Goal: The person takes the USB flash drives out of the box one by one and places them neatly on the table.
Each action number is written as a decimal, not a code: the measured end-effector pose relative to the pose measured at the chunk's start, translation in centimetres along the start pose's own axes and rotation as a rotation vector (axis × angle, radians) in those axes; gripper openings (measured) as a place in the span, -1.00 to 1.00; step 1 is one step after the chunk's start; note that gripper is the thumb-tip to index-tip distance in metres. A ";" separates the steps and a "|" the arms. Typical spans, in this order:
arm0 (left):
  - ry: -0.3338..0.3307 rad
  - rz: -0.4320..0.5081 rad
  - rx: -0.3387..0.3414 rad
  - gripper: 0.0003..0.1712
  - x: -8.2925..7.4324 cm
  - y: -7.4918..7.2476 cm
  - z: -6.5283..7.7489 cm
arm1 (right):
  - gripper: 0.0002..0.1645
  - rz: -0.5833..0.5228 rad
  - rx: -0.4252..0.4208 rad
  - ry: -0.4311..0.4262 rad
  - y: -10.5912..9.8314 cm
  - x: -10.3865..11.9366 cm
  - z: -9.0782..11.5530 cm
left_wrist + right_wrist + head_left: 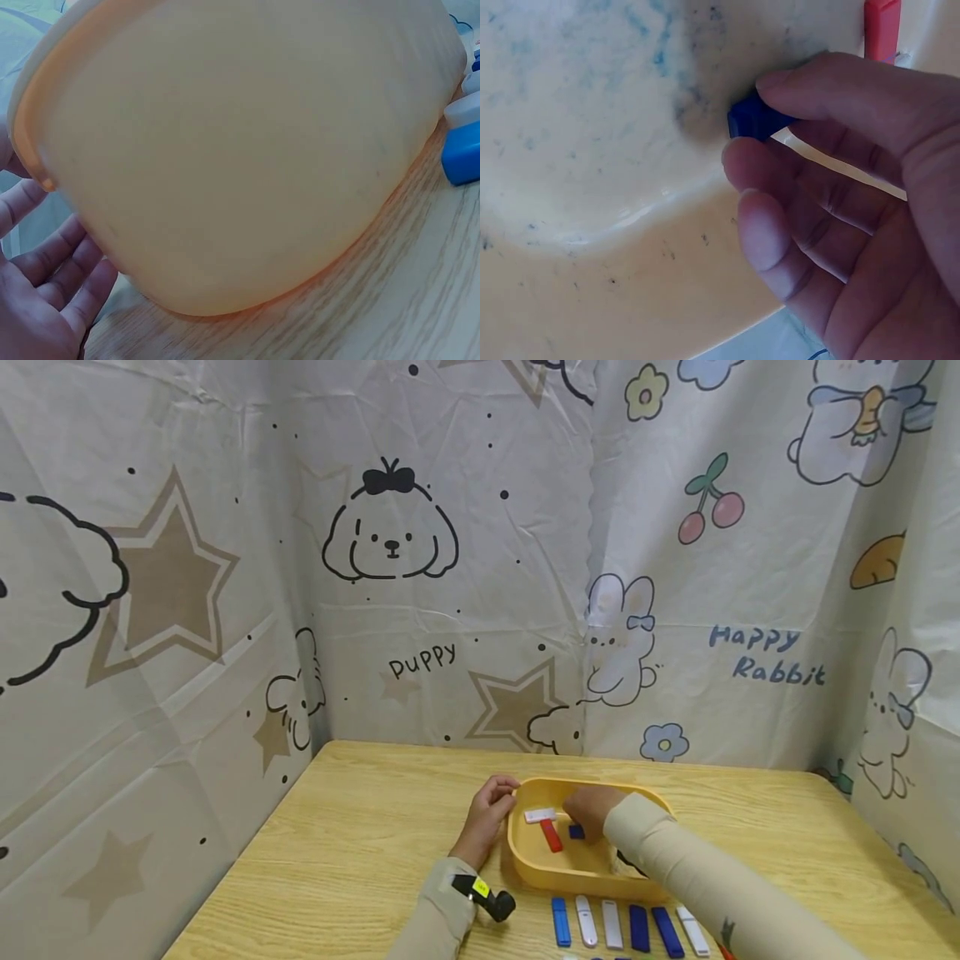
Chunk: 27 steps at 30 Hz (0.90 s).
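Note:
My right hand [597, 810] reaches down into a yellow plastic tub [570, 882]. Its thumb and fingertips pinch a small dark blue USB stick [751, 118] low over the scuffed tub floor, mostly covered by the fingers. A white stick [540, 816] and a red stick [551, 836] lie inside the tub, left of that hand; the red one also shows at the top of the right wrist view. At the tub's left corner is my left hand [486, 820], fingers extended against the rim and outer wall [225, 165].
In front of the tub, a row of several sticks lies on the wooden table [360, 843], among them a light blue stick [561, 922], a white stick [612, 924] and a dark blue stick [667, 932]. Printed cloth [450, 610] hangs behind and at both sides.

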<state>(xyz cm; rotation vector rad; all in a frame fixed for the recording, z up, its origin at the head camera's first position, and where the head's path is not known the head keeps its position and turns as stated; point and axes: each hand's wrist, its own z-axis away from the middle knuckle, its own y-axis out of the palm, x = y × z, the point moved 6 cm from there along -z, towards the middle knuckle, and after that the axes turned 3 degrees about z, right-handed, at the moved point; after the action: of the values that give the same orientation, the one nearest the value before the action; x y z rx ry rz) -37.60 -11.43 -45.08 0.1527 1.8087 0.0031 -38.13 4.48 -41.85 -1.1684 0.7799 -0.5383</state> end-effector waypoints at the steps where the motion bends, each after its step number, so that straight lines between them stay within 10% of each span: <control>1: 0.000 0.004 0.003 -0.67 0.1 0.1 0.0 | -0.66 -0.005 0.005 0.004 0.1 -0.2 0.0; 27: -0.026 -0.081 0.001 -0.71 0.3 0.3 -0.1 | -0.78 -0.234 -0.014 0.051 -4.3 -2.7 6.0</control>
<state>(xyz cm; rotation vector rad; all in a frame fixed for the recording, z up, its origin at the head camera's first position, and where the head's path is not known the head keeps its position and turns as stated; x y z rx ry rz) -37.74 -11.05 -45.34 0.0794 1.7881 -0.0566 -35.05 8.70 -36.01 -1.2712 0.6946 -0.7599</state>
